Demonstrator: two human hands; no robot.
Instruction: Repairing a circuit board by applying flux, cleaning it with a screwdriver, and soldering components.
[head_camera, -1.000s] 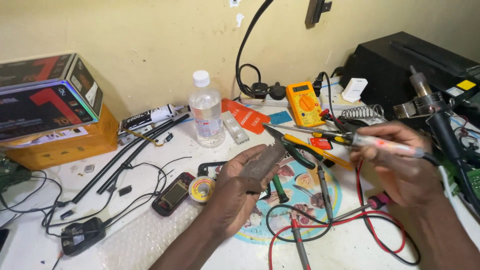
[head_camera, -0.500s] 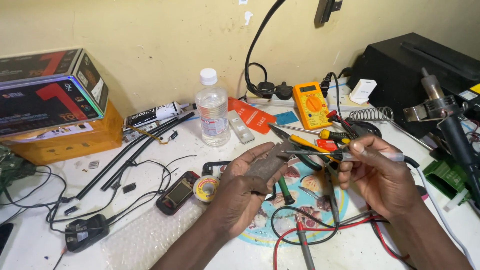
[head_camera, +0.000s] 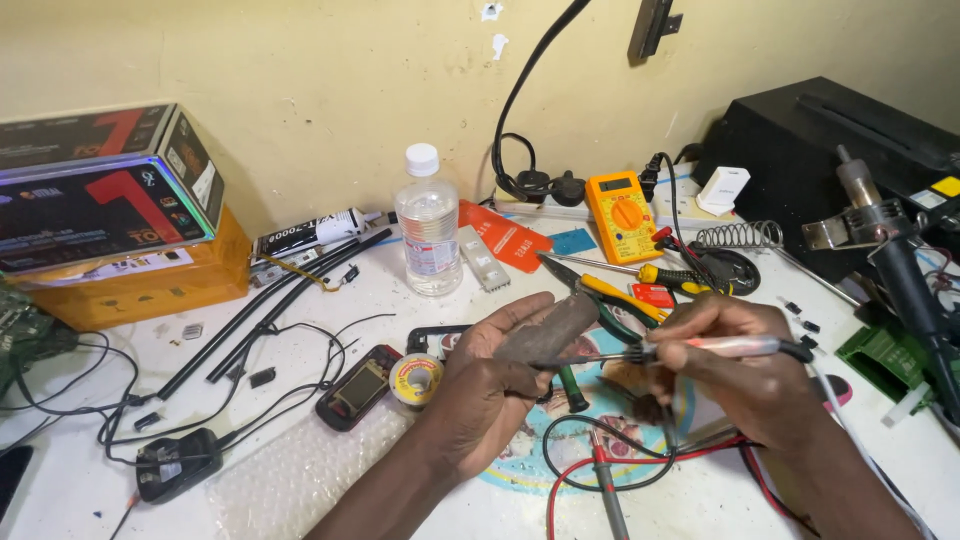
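Though gripped, soldering iron (head_camera: 700, 349) beside left hand (head_camera: 490, 385)

Single view only: head camera, worn by person, no second view to share scene. Looks forward and steeply down across counter (head_camera: 300, 330) toward yellow wall (head_camera: 330, 90) at back. Close range: forearms enter from bottom edge, left hand (head_camera: 490, 385) and right hand (head_camera: 745, 375) sit just below frame centre. Wall fills top third. Boxes (head_camera: 100, 200) at left edge, black case (head_camera: 800, 150) at right edge. Horizon roughly level, slight wide-angle spread.
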